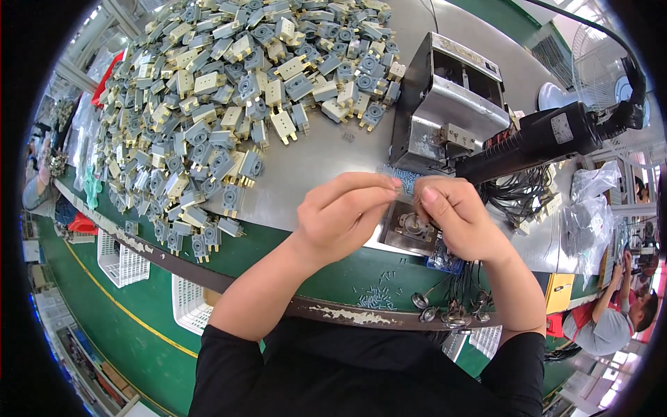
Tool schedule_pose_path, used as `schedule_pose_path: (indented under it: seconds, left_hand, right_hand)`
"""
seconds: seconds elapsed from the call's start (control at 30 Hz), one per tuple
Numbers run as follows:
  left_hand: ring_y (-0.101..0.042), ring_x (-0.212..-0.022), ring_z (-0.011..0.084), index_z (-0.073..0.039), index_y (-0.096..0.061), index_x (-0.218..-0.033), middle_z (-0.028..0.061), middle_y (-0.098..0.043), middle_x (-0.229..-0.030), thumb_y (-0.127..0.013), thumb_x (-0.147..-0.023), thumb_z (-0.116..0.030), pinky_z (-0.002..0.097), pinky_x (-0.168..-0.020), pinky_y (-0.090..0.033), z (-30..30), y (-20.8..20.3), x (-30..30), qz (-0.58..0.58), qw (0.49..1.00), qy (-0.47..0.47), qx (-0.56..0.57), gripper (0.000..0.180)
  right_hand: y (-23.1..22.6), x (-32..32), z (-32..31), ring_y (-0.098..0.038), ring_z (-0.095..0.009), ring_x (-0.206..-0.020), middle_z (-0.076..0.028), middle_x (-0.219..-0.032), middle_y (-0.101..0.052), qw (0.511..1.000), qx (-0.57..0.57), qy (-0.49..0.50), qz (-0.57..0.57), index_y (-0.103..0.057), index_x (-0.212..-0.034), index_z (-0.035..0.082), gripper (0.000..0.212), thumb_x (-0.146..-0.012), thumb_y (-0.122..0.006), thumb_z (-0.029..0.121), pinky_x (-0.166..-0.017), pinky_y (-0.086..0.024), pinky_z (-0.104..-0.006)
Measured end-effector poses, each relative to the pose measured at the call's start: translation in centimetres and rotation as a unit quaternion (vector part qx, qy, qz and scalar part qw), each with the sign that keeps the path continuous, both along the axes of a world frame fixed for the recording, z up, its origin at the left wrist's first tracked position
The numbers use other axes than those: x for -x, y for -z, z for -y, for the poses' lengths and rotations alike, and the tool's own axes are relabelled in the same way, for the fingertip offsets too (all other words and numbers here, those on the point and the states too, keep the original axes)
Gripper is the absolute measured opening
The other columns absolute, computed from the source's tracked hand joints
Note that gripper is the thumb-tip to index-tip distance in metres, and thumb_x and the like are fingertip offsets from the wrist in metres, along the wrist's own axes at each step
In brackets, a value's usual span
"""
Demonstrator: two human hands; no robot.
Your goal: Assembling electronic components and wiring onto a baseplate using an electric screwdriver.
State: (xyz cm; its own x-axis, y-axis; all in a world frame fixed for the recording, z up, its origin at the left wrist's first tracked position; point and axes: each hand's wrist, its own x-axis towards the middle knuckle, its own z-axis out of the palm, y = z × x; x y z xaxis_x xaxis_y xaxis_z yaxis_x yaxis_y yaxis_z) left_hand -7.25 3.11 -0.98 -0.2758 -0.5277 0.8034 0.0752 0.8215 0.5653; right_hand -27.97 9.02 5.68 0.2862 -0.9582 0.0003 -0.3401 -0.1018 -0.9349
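My left hand (340, 212) is closed in a pinch, its fingertips beside the pile of small silvery-blue screws (401, 178). What the fingertips hold, if anything, is too small to make out. My right hand (457, 214) is curled closed just right of a square metal fixture (410, 238) with a round part (413, 224) in its middle. Whatever lies inside these fingers is hidden. The two hands face each other over the fixture, a small gap between them. Behind the right hand, a black electric screwdriver (535, 139) lies tilted with its tip toward a metal box (451, 97).
A big heap of grey and cream plug housings with brass pins (243, 90) covers the table's left and back. Loose screws (376, 297) lie near the front edge. Black cables with round metal ends (455, 313) hang at the front right. White crates (189, 302) stand below; a co-worker (604, 323) sits at right.
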Motion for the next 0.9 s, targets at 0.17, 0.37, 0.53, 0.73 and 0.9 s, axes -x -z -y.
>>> schedule_pose_path:
  seconds: [0.17, 0.37, 0.53, 0.73, 0.9]
  left_hand:
    - [-0.079, -0.091, 0.0255, 0.000, -0.068, -0.102, 0.0145, -0.074, -0.100, -0.080, -0.080, 0.015, 0.0318, -0.076, -0.065, 0.6, -0.2, -0.1, 0.013, 0.999, 0.045, -0.005, 0.029]
    - [-0.076, -0.096, 0.0162, 0.006, -0.069, -0.107, 0.0111, -0.075, -0.102, -0.083, -0.086, 0.005, 0.0275, -0.084, -0.062, 2.3, 2.0, 0.4, 0.003, 0.932, -0.011, -0.362, 0.025]
    - [-0.076, -0.098, 0.0158, 0.007, -0.069, -0.109, 0.0124, -0.076, -0.104, -0.080, -0.090, 0.002, 0.0280, -0.086, -0.061, 3.8, 1.7, 1.0, 0.083, 0.913, -0.011, -0.398, 0.023]
    - [-0.076, -0.097, 0.0154, 0.007, -0.070, -0.108, 0.0118, -0.077, -0.103, -0.077, -0.093, -0.001, 0.0285, -0.084, -0.061, 3.9, 1.5, 1.0, 0.073, 0.925, -0.030, -0.373, 0.018]
    - [-0.075, -0.096, 0.0149, 0.006, -0.071, -0.104, 0.0115, -0.077, -0.102, -0.078, -0.092, 0.000, 0.0279, -0.085, -0.060, 4.1, 1.6, 1.3, 0.050, 0.907, -0.032, -0.417, 0.015]
  right_hand:
    - [0.4, -0.3, 0.6, -0.059, -0.030, -0.073, -0.015, -0.080, -0.060, 0.982, 0.110, 0.070, -0.136, -0.062, -0.086, -0.005, 0.025, -0.103, -0.061, 0.014, -0.068, -0.047, -0.0393]
    - [1.8, -0.4, 0.0, -0.067, -0.038, -0.080, -0.018, -0.089, -0.068, 0.951, 0.133, 0.085, -0.265, -0.072, -0.097, -0.006, 0.013, -0.091, -0.074, 0.006, -0.073, -0.054, -0.0421]
    - [2.0, -0.4, 0.1, -0.068, -0.040, -0.079, -0.018, -0.090, -0.069, 0.928, 0.110, 0.077, -0.347, -0.074, -0.096, -0.006, 0.017, -0.093, -0.075, 0.010, -0.072, -0.055, -0.0428]
    - [0.1, 2.3, -0.6, -0.068, -0.037, -0.077, -0.019, -0.089, -0.070, 0.975, 0.131, -0.053, -0.174, -0.070, -0.092, -0.008, 0.020, -0.096, -0.069, 0.012, -0.071, -0.055, -0.0440]
    - [-1.3, 4.5, -2.2, -0.069, -0.034, -0.078, -0.019, -0.090, -0.072, 0.989, 0.044, -0.097, -0.104, -0.071, -0.090, -0.007, 0.022, -0.092, -0.073, 0.014, -0.072, -0.055, -0.0422]
